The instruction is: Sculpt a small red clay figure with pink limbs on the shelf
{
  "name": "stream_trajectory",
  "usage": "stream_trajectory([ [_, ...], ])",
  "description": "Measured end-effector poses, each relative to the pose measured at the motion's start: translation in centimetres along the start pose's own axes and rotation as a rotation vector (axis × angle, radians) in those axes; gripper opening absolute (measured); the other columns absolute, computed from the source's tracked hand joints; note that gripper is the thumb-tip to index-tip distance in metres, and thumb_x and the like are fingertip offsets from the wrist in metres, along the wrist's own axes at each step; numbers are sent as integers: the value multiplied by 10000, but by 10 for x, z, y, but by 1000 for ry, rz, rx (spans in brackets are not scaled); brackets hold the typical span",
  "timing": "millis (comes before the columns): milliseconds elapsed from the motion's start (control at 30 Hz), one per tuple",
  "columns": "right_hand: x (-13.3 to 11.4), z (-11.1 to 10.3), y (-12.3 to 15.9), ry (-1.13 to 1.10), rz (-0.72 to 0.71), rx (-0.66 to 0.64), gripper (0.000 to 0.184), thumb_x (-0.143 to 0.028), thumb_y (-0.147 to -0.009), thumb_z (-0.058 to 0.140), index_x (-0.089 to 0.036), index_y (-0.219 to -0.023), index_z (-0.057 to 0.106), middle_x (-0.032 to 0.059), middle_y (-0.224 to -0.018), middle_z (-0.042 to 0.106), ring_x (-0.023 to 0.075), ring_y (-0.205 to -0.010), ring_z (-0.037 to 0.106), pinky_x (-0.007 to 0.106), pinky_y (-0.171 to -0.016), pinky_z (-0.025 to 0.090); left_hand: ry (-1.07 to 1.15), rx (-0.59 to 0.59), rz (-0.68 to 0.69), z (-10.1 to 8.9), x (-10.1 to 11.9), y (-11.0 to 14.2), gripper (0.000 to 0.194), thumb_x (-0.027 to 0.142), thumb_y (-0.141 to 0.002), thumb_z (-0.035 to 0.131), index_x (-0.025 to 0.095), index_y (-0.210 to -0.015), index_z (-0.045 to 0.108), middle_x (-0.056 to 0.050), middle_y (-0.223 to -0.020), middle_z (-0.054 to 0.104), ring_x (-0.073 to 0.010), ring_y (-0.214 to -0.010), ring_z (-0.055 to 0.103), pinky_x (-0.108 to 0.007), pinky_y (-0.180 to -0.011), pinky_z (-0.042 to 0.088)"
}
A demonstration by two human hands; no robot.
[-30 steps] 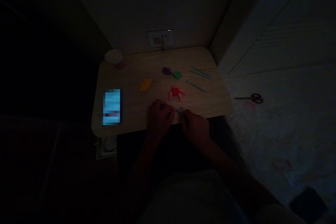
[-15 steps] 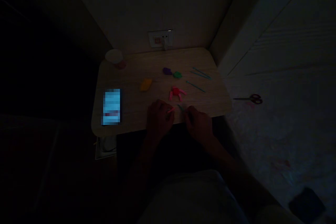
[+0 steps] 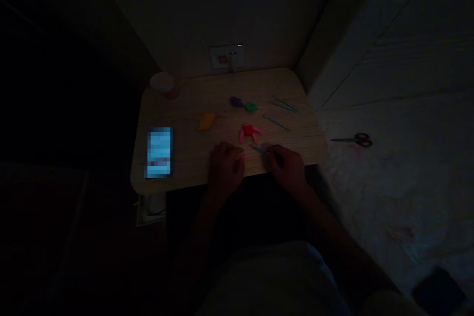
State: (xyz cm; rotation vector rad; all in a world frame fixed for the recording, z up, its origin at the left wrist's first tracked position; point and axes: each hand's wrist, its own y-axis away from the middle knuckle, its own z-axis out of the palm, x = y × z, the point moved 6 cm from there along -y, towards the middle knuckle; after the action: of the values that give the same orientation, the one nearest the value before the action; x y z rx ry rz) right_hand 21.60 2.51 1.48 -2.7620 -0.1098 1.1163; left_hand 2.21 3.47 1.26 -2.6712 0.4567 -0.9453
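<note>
In dim light, my left hand rests at the table's front edge, its fingers closed on a small pink piece of clay. My right hand grips a thin blue-green modelling tool, whose tip points left, apart from the pink piece. Just beyond both hands lies a red clay lump with several pink strips attached around it. Farther back are a purple lump, a green lump and, to the left, a yellow-orange lump.
Three thin blue-green tools, one of them nearer, lie at the right of the wooden table. A lit phone lies left; a cup stands at the back left corner. Scissors lie on the pale surface to the right.
My right hand has drawn back to the right with the tool, so its tip has come away from the pink piece. My left hand has stayed nearly in place.
</note>
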Motion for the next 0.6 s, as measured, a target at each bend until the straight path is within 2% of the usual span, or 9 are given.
stream_trajectory([
  [133, 11, -4, -2, -48, 20, 56, 228, -349, -965, 543, -209, -992, 720, 86, -967, 787, 257, -850, 724, 347, -761, 497, 18, -1, 2, -1, 1, -2, 46, 237, -902, 683, 210, -898, 720, -81, -1009, 625, -265, -989, 599, -440, -926, 489],
  [233, 15, -9, -6, -75, 24, 119, 197, -339, -961, 532, -209, -952, 680, 84, -922, 760, 247, -822, 693, 350, -747, 482, 171, 45, -43, -3, 3, -7, 26, 199, -884, 688, 200, -859, 697, -66, -962, 643, -242, -954, 618, -412, -904, 500],
  [333, 17, -14, -8, -141, 44, 187, 160, -336, -974, 502, -217, -943, 604, 44, -821, 691, 211, -724, 628, 327, -678, 446, 398, 116, -163, -3, 4, -13, 7, 205, -876, 693, 199, -880, 695, -37, -895, 680, -197, -863, 634, -349, -843, 511],
  [433, 13, -13, -8, -257, 45, 234, 139, -340, -993, 463, -228, -958, 538, 5, -780, 617, 182, -680, 567, 307, -642, 418, 630, 166, -318, 5, 1, -18, 173, 242, -855, 721, 211, -1025, 737, -19, -872, 715, -171, -806, 649, -301, -780, 509],
  [500, 6, -7, -7, -328, 44, 226, 136, -356, -988, 484, -231, -958, 527, -8, -773, 597, 170, -672, 544, 297, -633, 410, 726, 168, -363, 10, 1, -21, 196, 253, -833, 740, 215, -1024, 762, -27, -898, 739, -177, -835, 674, -291, -777, 515],
  [600, -5, 7, -7, -408, 93, 152, 196, -412, -914, 637, -226, -915, 575, -38, -685, 570, 146, -593, 492, 274, -575, 383, 784, 158, -387, 13, 1, -24, 103, 258, -792, 766, 198, -875, 767, -41, -907, 761, -191, -865, 700, -297, -795, 537],
])
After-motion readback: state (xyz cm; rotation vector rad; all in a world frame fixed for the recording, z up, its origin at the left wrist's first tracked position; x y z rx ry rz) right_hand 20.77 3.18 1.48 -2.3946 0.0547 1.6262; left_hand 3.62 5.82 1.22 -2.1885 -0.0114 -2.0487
